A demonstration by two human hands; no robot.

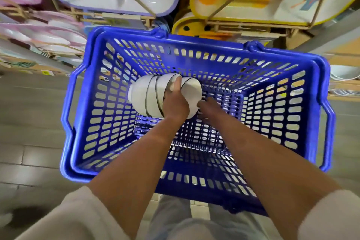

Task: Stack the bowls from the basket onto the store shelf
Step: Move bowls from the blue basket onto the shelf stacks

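Bowls [145, 96], white, dark-rimmed, nested in blue lattice basket [194, 43]; left hand [175, 104] grips them; right hand [209, 105] grip unclear

left hand [175, 103]: thumb up, gripping | right hand [209, 105]: extended, fingers part-hidden

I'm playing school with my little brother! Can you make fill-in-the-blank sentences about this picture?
1. The basket is ____ in colour.
2. The nested bowls are ____ with dark rims.
3. The bowls are down inside the ____.

Missing words: blue; white; basket.
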